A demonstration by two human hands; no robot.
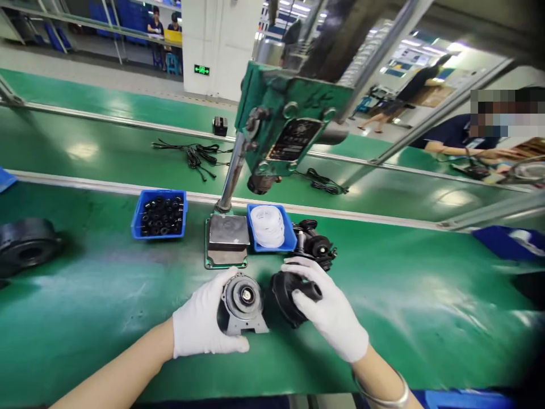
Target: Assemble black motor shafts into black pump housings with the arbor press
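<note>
Two white-gloved hands low on the green bench top (pixel 85 318). Left hand (pixel 204 324) wrapped around the left side of a grey round motor housing (pixel 242 304) — fingers curled partway, thumb lying along the lower edge near the flat base, fingertips up over the top rim. Firmly held, housing face turned upward with a small pale hub showing in the centre. Right hand (pixel 327 312) laid over a black rounded casing (pixel 289 295), fingers (pixel 304 272) spread and bent loosely across its top and right side, index reaching toward the far edge; grip closed around the part, though how tightly cannot be told. Housing and casing just beside each other, nearly touching, both resting on the bench right in front of the body.

Just behind the hands, a grey metal press base (pixel 227 238) with a slanted steel column rising to a green press head (pixel 289 125). Right of the base, a blue tray (pixel 290 241) holding white rings (pixel 267 224); left of it, another blue bin (pixel 137 224) filled with small black rings (pixel 162 215). Behind the right hand, a cluster of black assembled parts (pixel 317 244). Far left, a large black round part (pixel 25 244), blurred. Further back, black cable bundles (pixel 198 153) on the second green surface — and a person in a dark blue sleeve (pixel 451 133) at far right.
</note>
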